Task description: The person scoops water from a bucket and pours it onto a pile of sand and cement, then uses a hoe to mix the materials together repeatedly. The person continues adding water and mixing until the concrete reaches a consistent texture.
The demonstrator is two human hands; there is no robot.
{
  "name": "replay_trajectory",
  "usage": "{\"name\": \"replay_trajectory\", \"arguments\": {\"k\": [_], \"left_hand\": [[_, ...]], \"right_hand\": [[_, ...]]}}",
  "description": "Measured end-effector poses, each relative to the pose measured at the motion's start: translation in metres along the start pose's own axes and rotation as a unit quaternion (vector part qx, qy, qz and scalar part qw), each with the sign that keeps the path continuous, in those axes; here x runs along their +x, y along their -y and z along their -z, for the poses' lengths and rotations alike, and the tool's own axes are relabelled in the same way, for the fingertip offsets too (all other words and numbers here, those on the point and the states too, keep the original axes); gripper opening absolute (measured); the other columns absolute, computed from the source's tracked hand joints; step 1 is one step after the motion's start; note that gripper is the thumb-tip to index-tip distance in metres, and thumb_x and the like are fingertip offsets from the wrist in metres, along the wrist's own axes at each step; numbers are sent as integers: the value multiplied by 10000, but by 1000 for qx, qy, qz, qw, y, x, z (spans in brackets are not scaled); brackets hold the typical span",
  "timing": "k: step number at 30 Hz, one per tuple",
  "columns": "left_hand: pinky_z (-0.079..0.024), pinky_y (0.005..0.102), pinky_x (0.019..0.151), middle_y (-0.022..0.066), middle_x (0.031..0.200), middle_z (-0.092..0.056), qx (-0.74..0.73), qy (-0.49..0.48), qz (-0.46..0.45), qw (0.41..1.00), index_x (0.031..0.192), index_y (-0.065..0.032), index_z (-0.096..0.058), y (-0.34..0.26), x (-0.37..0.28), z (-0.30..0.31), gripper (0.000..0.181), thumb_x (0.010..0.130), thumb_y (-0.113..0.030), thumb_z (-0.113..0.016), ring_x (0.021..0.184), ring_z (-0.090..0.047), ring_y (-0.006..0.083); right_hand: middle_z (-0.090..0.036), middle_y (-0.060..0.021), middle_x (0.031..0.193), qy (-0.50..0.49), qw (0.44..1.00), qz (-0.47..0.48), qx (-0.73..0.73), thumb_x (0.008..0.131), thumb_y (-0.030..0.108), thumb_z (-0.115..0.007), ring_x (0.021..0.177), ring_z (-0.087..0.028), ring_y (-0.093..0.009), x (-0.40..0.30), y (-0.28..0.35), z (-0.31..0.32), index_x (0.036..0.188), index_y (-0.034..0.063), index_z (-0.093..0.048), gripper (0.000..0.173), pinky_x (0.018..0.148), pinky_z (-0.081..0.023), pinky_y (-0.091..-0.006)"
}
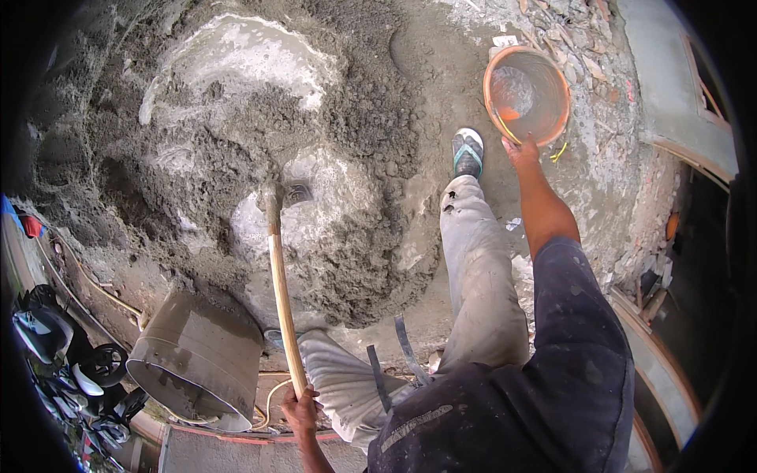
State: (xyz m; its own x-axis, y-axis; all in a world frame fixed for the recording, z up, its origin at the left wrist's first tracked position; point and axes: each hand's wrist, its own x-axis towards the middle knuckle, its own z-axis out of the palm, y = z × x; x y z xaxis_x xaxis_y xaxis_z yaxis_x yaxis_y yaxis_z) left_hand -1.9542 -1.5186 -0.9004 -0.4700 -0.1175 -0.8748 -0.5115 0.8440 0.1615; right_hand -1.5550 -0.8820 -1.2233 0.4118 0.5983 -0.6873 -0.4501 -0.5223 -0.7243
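My left hand (301,408) is closed round the lower end of a long wooden handle (284,307). The far end of that handle is caked with mortar and rests in a wet patch of the mortar heap (355,260); the tool's head is mostly hidden. Out to the right, my right hand (521,151) grips the near rim of an orange bucket (562,97), which is tilted so that its wet grey inside shows. A yellow strip runs along the bucket's rim beside my fingers.
A large grey plastic barrel (201,355) lies at the lower left, near a hose (109,292) and parked motorbikes (77,366). Broken rubble (568,35) lines the upper right. Grey water pools (260,50) in the upper part of the heap.
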Motion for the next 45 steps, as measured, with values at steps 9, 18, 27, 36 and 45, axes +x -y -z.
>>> {"name": "replay_trajectory", "arguments": {"k": [9, 18, 27, 36, 45], "left_hand": [[-458, 288, 445, 58, 701, -638, -52, 37, -22, 998, 1072, 25, -668, 21, -17, -28, 285, 852, -152, -703, 494, -586, 131], [-545, 426, 718, 284, 859, -689, 19, 8, -138, 990, 1239, 2, -597, 77, -34, -75, 526, 817, -269, -755, 768, -707, 386], [-512, 425, 641, 180, 727, -639, -179, 79, -135, 971, 1046, 5, -565, 60, 23, -125, 342, 849, -242, -695, 654, -654, 316], [-526, 419, 726, 194, 808, -689, 3, 146, -42, 988, 1041, 10, -572, 115, -51, -79, 372, 812, -254, -701, 774, -695, 322], [-528, 456, 742, 260, 840, -687, -40, 166, -61, 983, 1110, 9, -577, 115, -79, -64, 416, 807, -241, -713, 822, -705, 379]], "right_hand": [[-504, -159, 1376, 284, 819, -112, -486, 920, 558, -620, 1098, -604, -295, -277, -163, -41, 1431, 81, -362, 745, 797, -515, -430], [-522, -37, 685, 293, 769, -265, -503, 867, 115, -692, 520, -514, -158, -518, -345, -40, 971, 42, -540, 199, 439, -438, -344], [-527, -38, 684, 404, 738, -72, -536, 861, 121, -637, 509, -520, -126, -535, -330, -115, 1051, 26, -477, 266, 422, -458, -310], [-508, -51, 711, 228, 775, -271, -523, 907, 167, -636, 537, -513, -171, -487, -327, 44, 942, 61, -504, 173, 449, -477, -360], [-487, -33, 642, 261, 752, -181, -577, 883, 133, -624, 478, -491, -160, -535, -282, 17, 886, 53, -513, 137, 431, -459, -348]]}}
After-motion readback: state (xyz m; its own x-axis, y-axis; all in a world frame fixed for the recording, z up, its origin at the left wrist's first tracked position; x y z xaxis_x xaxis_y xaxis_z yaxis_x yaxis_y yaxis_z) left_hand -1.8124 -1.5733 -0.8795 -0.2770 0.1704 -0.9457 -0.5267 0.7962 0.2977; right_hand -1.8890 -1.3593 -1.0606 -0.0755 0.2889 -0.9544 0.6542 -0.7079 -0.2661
